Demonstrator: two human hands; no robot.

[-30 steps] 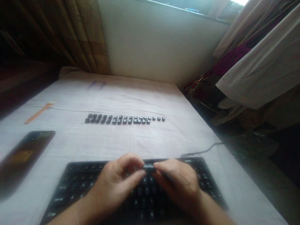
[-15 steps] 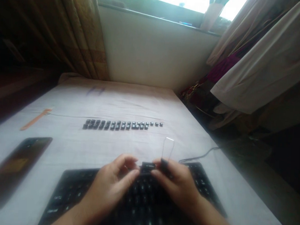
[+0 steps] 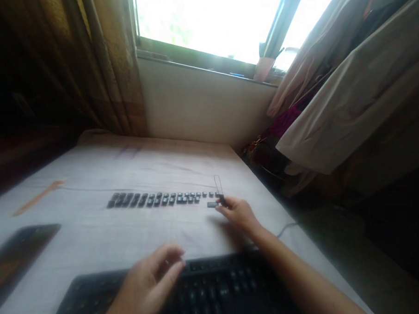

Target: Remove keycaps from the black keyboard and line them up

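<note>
Table [image 3: 88, 235]: right hand [image 3: 240, 214] grips puller [image 3: 219, 189] by keycap row [image 3: 159, 199]; left hand [image 3: 148, 284] slack above keyboard [image 3: 224, 292].

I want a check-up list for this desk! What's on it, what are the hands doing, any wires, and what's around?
Surface: table under a pale cloth.
Job's things: black keyboard at the near edge; row of keycaps farther back; one wide keycap at its right end.
Clutter: dark phone on the left; orange strip beyond it.
Hands: right hand pinches a wire puller; left hand loose over the keyboard, holding nothing.
Cables: keyboard cable runs off right.
Surroundings: window, curtains, hanging clothes.
</note>
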